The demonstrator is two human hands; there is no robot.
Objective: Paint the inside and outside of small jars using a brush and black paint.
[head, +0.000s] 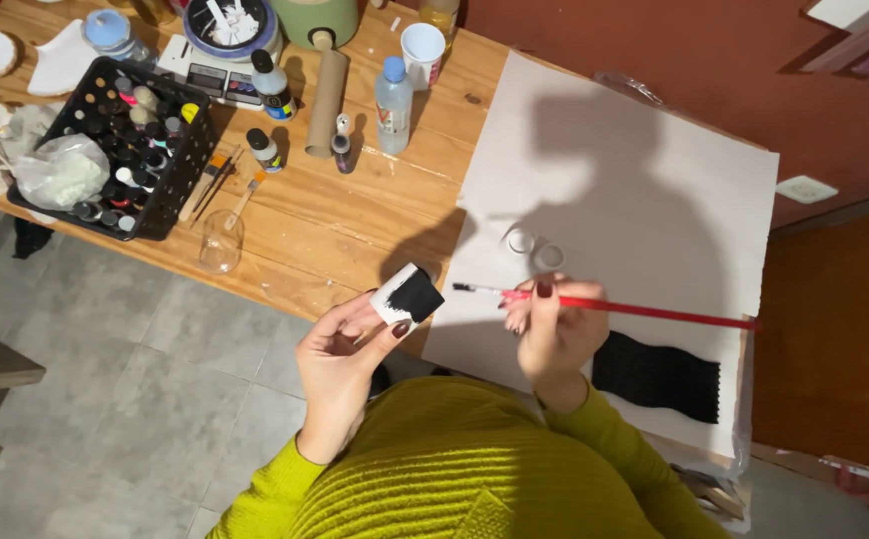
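My left hand (343, 351) pinches a small white piece (407, 295) that is partly painted black, holding it up over the table's near edge. My right hand (549, 329) grips a long red-handled paintbrush (644, 311); its dark bristle tip points left, a short way from the piece. Both hands hover over the front of a large white paper sheet (644, 170). A black wavy painted shape (659, 377) lies on the sheet just right of my right wrist. Two small round white lids (536, 248) rest on the paper above the brush.
On the wooden table (325, 225), a black crate of paint bottles (125, 150) with a plastic bag stands at left. Loose brushes (217, 185), a clear glass (220, 242), a cardboard tube (326, 95), a water bottle (393, 105) and a white cup (423, 52) are behind.
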